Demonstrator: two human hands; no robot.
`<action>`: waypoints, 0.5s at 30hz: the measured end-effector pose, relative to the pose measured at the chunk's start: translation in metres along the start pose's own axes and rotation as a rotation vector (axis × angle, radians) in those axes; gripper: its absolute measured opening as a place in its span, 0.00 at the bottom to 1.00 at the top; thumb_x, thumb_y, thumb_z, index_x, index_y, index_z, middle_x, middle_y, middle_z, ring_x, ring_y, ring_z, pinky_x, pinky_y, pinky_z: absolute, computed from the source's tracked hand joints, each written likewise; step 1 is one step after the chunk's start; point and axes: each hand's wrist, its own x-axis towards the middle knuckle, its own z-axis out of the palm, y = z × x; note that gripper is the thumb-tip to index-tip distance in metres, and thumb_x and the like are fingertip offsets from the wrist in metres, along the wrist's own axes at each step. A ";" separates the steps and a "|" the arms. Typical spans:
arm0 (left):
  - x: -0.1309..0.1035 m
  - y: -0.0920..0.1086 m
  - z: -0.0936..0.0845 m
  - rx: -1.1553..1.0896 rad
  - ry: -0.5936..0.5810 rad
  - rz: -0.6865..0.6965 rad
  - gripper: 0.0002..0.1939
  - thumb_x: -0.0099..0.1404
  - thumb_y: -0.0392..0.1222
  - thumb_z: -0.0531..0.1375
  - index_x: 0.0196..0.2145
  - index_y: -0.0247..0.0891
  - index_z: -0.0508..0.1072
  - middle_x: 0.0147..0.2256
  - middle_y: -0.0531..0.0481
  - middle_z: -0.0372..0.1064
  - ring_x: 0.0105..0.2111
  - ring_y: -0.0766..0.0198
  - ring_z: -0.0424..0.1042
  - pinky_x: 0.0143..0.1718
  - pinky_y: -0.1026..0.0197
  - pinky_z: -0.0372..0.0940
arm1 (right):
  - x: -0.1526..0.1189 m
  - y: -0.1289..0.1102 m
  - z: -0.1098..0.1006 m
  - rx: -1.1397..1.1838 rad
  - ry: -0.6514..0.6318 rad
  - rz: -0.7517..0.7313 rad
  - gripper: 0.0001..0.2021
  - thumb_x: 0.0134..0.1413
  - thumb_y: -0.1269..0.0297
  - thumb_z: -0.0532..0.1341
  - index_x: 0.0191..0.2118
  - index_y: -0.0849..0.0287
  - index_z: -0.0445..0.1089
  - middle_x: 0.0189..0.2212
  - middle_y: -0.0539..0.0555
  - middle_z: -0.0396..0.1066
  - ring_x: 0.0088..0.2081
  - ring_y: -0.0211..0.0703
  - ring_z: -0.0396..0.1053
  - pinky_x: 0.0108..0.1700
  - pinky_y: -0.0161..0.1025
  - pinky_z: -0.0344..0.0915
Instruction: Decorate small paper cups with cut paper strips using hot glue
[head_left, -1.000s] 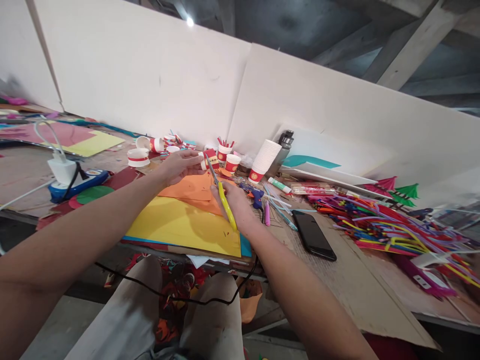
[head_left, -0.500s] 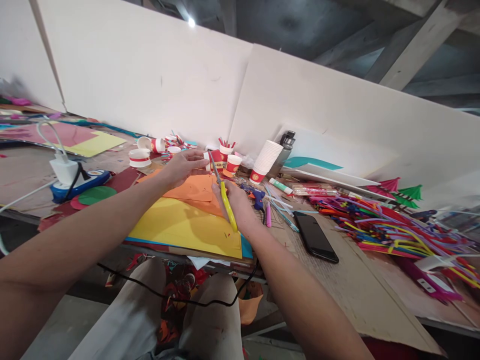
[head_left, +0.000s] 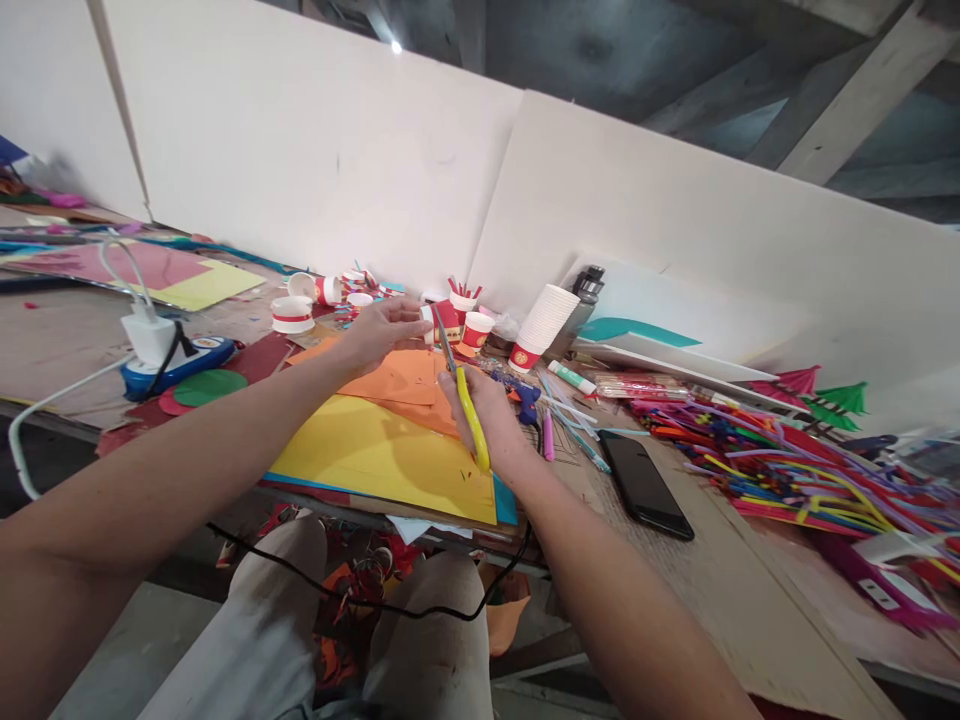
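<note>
In my right hand [head_left: 486, 415] is a pair of scissors [head_left: 472, 415] with yellow handles, its blades pointing up and away from me. The blades lie against a red and white paper cup [head_left: 444, 322]. My left hand [head_left: 382, 335] grips that cup from its left side with thumb and fingers. Both hands are above orange sheets [head_left: 397, 378] and a yellow sheet [head_left: 375, 455] on the table. Whether the blades are inside the cup wall I cannot tell.
Stacked paper cups [head_left: 545, 325] and a grey bottle [head_left: 581, 305] stand at the back. A blue glue gun [head_left: 523, 395] and black phone [head_left: 646, 487] lie right, beside colourful pipe cleaners [head_left: 795, 455]. A blue power strip [head_left: 180, 368] sits left. A black cable [head_left: 360, 603] hangs over my knees.
The whole view has shifted slightly, so things appear a little further right. My hands keep the same hold on the cup and scissors.
</note>
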 end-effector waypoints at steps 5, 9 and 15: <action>0.002 -0.004 -0.001 0.026 0.016 0.031 0.19 0.48 0.46 0.72 0.34 0.36 0.74 0.35 0.48 0.75 0.39 0.59 0.75 0.45 0.49 0.71 | -0.001 0.000 -0.001 0.007 -0.013 0.020 0.17 0.62 0.48 0.52 0.29 0.55 0.58 0.19 0.46 0.60 0.21 0.36 0.57 0.27 0.35 0.52; 0.001 -0.004 -0.001 0.059 0.025 0.084 0.21 0.48 0.46 0.72 0.38 0.36 0.74 0.36 0.48 0.75 0.39 0.59 0.75 0.44 0.52 0.71 | -0.002 0.001 -0.002 0.034 -0.007 0.007 0.18 0.62 0.47 0.51 0.28 0.54 0.57 0.20 0.46 0.59 0.22 0.36 0.57 0.27 0.35 0.52; 0.001 -0.003 0.001 0.087 0.016 0.114 0.22 0.49 0.48 0.72 0.39 0.37 0.74 0.37 0.47 0.75 0.40 0.58 0.75 0.44 0.53 0.70 | -0.001 0.005 0.000 0.091 -0.002 0.007 0.19 0.62 0.45 0.50 0.29 0.55 0.58 0.20 0.47 0.62 0.20 0.36 0.58 0.25 0.34 0.53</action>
